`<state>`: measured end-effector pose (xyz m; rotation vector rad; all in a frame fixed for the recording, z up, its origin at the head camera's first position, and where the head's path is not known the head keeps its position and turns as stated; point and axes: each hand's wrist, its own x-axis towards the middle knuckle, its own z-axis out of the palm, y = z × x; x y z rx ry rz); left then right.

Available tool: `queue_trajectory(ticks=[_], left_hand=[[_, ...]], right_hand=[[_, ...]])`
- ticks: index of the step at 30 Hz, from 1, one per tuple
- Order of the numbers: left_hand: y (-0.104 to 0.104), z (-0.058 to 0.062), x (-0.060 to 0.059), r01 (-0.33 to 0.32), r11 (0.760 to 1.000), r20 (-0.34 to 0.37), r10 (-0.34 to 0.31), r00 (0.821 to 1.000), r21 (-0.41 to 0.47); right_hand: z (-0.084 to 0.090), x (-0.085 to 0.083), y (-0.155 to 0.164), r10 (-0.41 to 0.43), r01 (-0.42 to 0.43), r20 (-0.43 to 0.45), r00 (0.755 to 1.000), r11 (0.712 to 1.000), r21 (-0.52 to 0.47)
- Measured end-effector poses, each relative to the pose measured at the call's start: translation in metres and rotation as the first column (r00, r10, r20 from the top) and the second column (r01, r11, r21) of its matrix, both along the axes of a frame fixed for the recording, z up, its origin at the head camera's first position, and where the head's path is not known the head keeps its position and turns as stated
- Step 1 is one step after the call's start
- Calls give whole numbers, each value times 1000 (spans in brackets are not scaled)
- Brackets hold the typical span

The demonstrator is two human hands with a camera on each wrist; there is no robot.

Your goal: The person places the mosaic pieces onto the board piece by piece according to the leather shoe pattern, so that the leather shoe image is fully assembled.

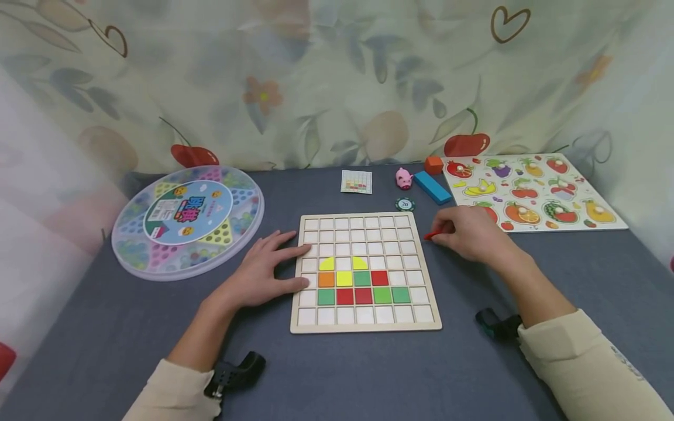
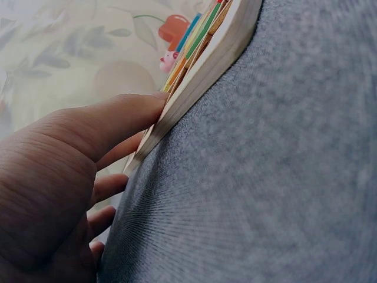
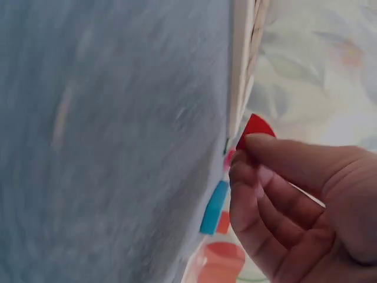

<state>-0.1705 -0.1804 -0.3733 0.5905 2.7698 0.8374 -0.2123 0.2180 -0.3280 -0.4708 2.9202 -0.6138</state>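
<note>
- Left hand (image 1: pixel 263 266): fingers spread and straight, lying flat on the grey table (image 1: pixel 337 374); fingertips press against the left edge of the wooden grid board (image 1: pixel 365 324). The left wrist view confirms contact with the board's side. Nothing is held.
- Right hand (image 1: pixel 466 233): just beside the board's right edge, near its upper rows. Thumb and forefinger pinch a small red piece (image 3: pixel 254 127), rounded on one side; it is off the board, close to the rim.
- Grid board: twelve tiles are seated in the lower middle: two yellow rounded pieces on top, then a row of orange, yellow, green, red, then a row of green, red, red, green, green. All other cells show white.
- Judgement: filling is at an early stage; most cells remain open, and the red piece is not yet placed.
- Pattern card (image 1: pixel 356 182): lies beyond the board; its detail is too small to read.
</note>
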Motion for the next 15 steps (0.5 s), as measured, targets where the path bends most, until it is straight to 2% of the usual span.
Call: queue_trajectory(ticks=[6,9,12,15], left_hand=[[0,-1,0,-4,1000,-2,4,1000,-9],[0,-1,0,-3,1000,-5,3,1000,-9],[0,-1,0,-3,1000,-4,3,1000,-6],[0,0,0,0,1000,-3,0,1000,-1]], right_hand=[[6,10,-13,22,1,142,990,987,-161],[4,14,-18,64,-18,191,980,972,-233],[0,18,-25,125,-65,219,968,962,-264],[-1,23,-30,196,-141,217,956,959,-245]])
